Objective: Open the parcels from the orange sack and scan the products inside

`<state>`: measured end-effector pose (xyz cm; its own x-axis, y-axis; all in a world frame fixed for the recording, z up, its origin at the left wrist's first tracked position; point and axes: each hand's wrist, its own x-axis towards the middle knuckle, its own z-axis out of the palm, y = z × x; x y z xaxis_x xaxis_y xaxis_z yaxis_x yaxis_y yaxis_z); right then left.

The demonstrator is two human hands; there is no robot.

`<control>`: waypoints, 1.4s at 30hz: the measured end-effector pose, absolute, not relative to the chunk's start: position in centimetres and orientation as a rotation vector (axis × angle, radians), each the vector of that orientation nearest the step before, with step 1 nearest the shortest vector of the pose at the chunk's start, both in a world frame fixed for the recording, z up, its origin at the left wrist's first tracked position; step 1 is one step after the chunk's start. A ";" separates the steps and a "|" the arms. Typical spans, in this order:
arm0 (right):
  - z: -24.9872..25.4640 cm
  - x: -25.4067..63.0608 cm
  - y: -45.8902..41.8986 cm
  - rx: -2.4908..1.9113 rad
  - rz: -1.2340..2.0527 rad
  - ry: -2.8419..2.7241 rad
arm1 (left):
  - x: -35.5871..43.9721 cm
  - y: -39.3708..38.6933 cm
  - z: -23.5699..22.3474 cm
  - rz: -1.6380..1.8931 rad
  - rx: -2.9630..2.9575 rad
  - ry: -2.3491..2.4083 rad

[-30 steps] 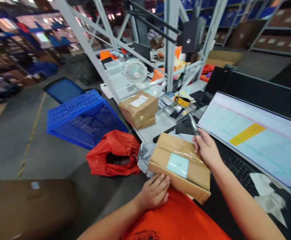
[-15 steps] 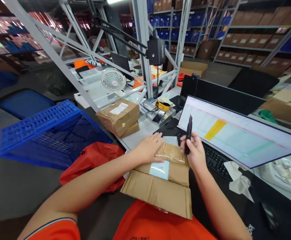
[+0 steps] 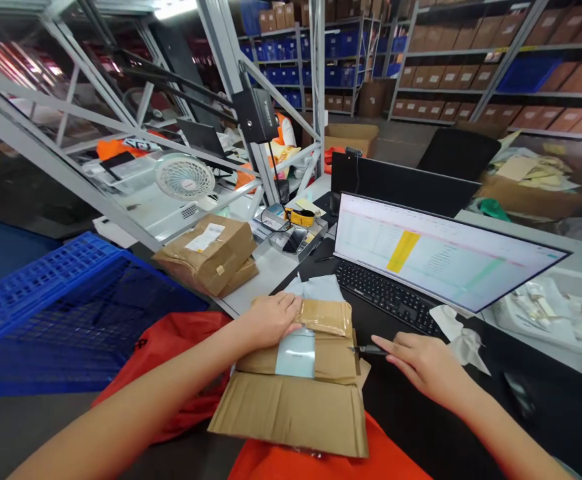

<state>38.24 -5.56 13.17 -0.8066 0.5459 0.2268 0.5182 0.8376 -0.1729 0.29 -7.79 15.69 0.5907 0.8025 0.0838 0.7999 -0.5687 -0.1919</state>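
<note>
In front of me lies a cardboard box [image 3: 291,410], its near flap folded out toward my body. A pale blue label [image 3: 295,355] shows on its middle, and clear tape shines on the far flap. My left hand [image 3: 275,319] rests flat on the box's upper left part, fingers stretched out. My right hand [image 3: 415,360] grips a dark utility knife [image 3: 371,349] at the box's right side. The knife's blade points left and meets the box's right edge; whether it cuts in, I cannot tell. Grey plastic wrapping [image 3: 321,288] sticks out behind the box.
A monitor [image 3: 435,253] and keyboard [image 3: 385,293] stand beyond the box, with a mouse [image 3: 518,393] and crumpled paper [image 3: 463,337] to the right. Left are taped parcels [image 3: 211,250], a blue crate [image 3: 95,313] and a red bag [image 3: 171,373]. Metal frame posts rise behind.
My left hand went from the box's near side to its top, and the near flap came open. My right hand swung the knife from upright to level, against the box's right edge. The view turned right.
</note>
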 end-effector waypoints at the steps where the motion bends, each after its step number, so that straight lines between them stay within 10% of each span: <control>1: 13.3 38.0 -5.4 -0.809 0.110 -2.752 | 0.1 -7.8 15.7 0.016 -2.620 -1.336; 25: 13.7 35.5 -0.9 -0.638 -0.184 -2.682 | -2.3 -9.0 15.8 -0.014 -2.655 -1.220; 42: 13.9 39.9 -3.2 -0.863 0.447 -2.484 | -0.6 -7.5 18.6 0.096 -2.866 -1.504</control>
<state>39.88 -3.20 13.87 -0.6918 0.6460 0.3225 0.4930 0.7490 -0.4427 -0.64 -7.51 18.57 0.5676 0.8175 -0.0972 0.8232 -0.5647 0.0578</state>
